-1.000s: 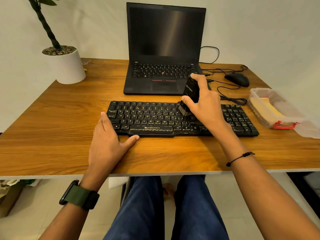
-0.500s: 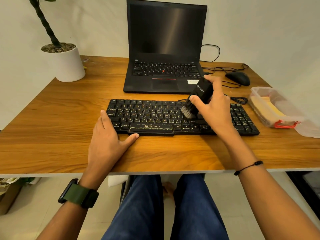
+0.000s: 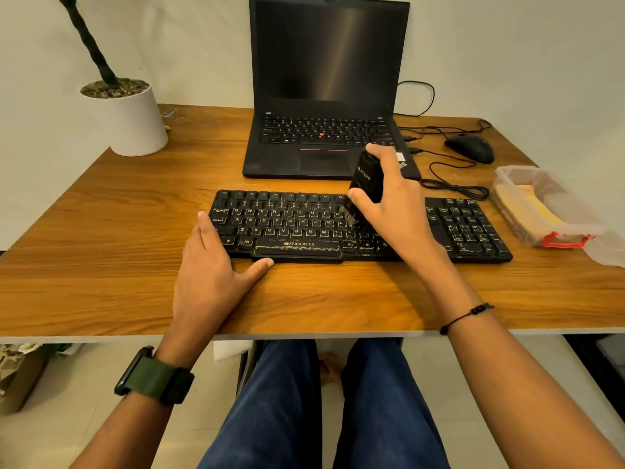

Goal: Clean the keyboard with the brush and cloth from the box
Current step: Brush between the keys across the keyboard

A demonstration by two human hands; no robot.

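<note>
A black keyboard (image 3: 291, 228) with dusty keys lies across the middle of the wooden desk. My right hand (image 3: 395, 211) grips a black brush (image 3: 367, 182) upright, its bristles down on the keys right of centre. My left hand (image 3: 216, 275) lies flat on the desk at the keyboard's left front corner, fingers straight along its left edge, thumb against its front edge. A clear plastic box (image 3: 541, 204) with red clips stands at the right, a yellow cloth (image 3: 537, 208) inside it.
An open black laptop (image 3: 324, 96) stands behind the keyboard. A black mouse (image 3: 471, 147) and its cables lie at the back right. A white plant pot (image 3: 130, 116) stands at the back left. The box lid (image 3: 608, 252) lies by the right edge.
My right hand has swept the brush to the left over the keys and stood it more upright. My left hand has stayed at the keyboard's corner.
</note>
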